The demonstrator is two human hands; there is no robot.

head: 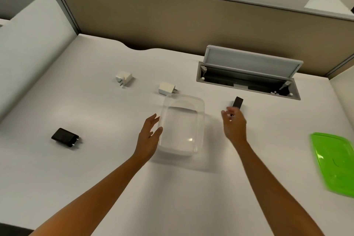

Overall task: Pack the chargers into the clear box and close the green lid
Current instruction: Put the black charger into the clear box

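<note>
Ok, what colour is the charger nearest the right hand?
Black charger, clearest in the head view.

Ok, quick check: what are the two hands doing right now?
Left hand: open, beside the clear box, holding nothing.
Right hand: open, reaching for the black charger, not gripping yet.

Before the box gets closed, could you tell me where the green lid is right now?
In the head view the green lid lies flat on the desk at the far right edge, apart from the clear box and beyond the right hand.
</note>
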